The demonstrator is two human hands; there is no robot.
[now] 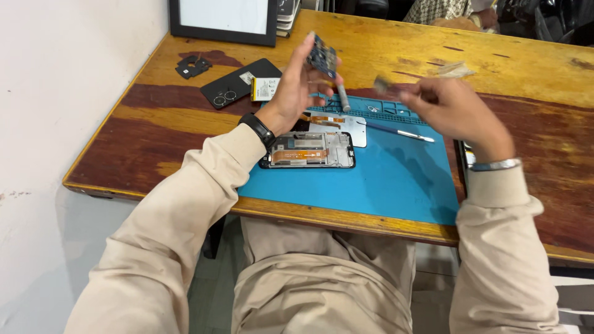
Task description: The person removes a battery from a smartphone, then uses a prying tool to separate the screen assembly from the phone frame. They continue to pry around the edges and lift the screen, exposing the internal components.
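Circuit board (322, 57), flat blue rectangle, pinched in left hand (291, 93) fingers; right hand (448, 110) fingers blurred, grip unclear.

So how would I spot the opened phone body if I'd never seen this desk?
Find the blue mat on the wooden table. At its left edge, just below the left hand, lies the opened phone. Unlike the closed black back cover further left, it shows bare metal and an orange ribbon cable.

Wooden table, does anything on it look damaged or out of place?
Yes. The opened phone lies on the blue mat with its insides bare. Its black back cover lies apart on the table, whose top is worn and stained in dark patches. The left hand holds a circuit board.
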